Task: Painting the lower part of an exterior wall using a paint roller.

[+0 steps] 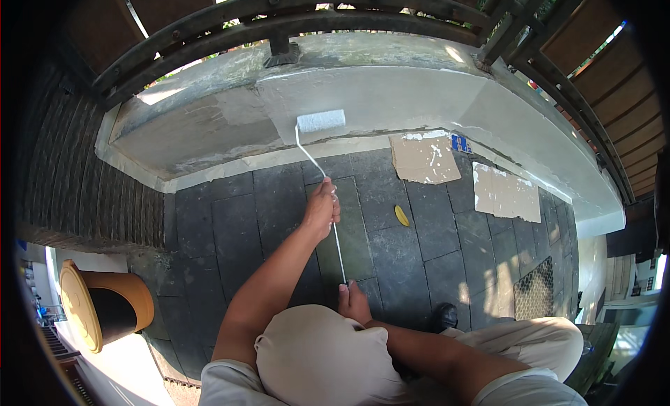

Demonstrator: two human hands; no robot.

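A paint roller (321, 121) with a white, paint-wet sleeve rests against the low concrete wall (387, 97), near its lower part. My left hand (321, 209) is closed around the roller's thin metal rod, partway down. Lower on the same rod, my right hand (356, 302) grips its near end; the handle there is mostly hidden. The wall is light grey around and right of the roller, while its left part is darker and patchy. White marks show on the fingers of my left hand.
Paint-spotted cardboard pieces (426, 160) (505, 194) lie on dark floor tiles along the wall, beside a small blue packet (461, 143). A yellow leaf (401, 216) lies nearby. A wood-and-metal railing (324, 21) tops the wall. An orange-lidded bin (81, 306) stands at the left.
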